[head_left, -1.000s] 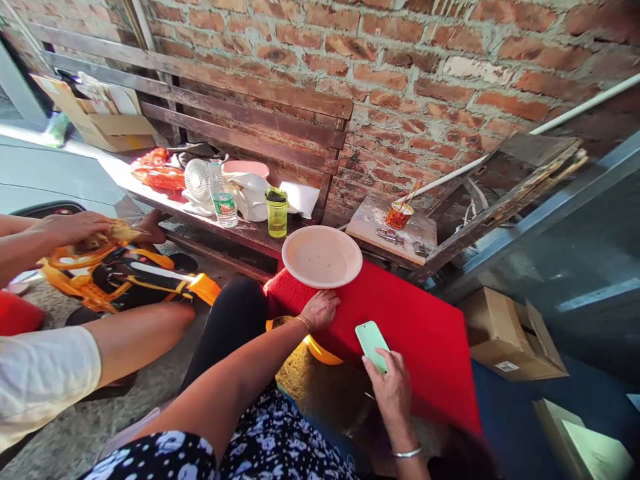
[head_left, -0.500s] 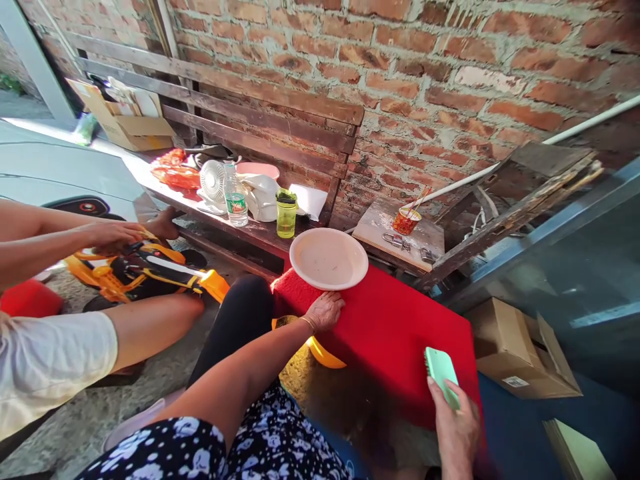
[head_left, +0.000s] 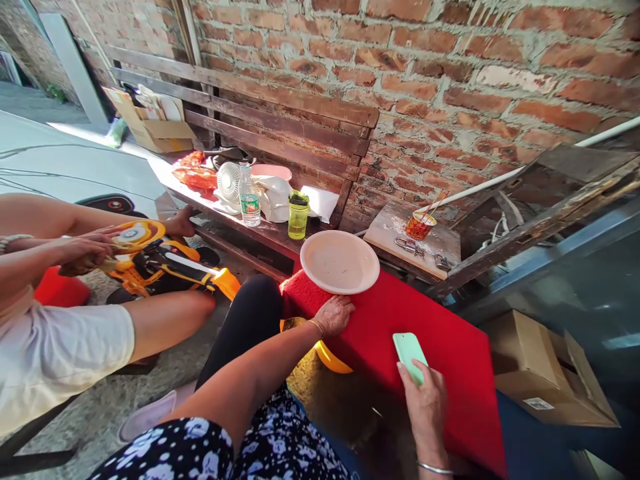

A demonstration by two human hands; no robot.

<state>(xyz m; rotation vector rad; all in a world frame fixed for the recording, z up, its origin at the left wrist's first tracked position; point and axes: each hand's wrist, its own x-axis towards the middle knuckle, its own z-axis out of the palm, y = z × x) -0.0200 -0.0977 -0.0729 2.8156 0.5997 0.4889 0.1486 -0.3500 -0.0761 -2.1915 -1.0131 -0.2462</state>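
Observation:
A red cloth (head_left: 425,313) lies spread over a low, flat surface in front of me. My left hand (head_left: 334,315) is at its near left edge, just below a pale pink basin (head_left: 340,263); the fingers are bent and pressed together on the cloth, their tips partly hidden. In my right hand (head_left: 424,390) is a mint-green scrubbing brush (head_left: 409,350), held by thumb and fingers over the right part of the cloth. Its smooth back faces up, and the bristles are hidden beneath. The basin stands on the far left end of the cloth, with a few dark specks inside.
At left, another person's hands (head_left: 90,250) hold a yellow and black toy-like machine (head_left: 165,260). A wooden bench (head_left: 270,233) carries a water bottle (head_left: 250,200), a green cup (head_left: 298,217) and a fan (head_left: 229,183). A cardboard box (head_left: 545,373) is at right; a yellow bowl (head_left: 333,359) sits below the cloth.
My right hand has moved the brush leftward over the cloth, turning its back more upward. My left hand stays near the basin. The other person's hands have shifted left on the yellow machine.

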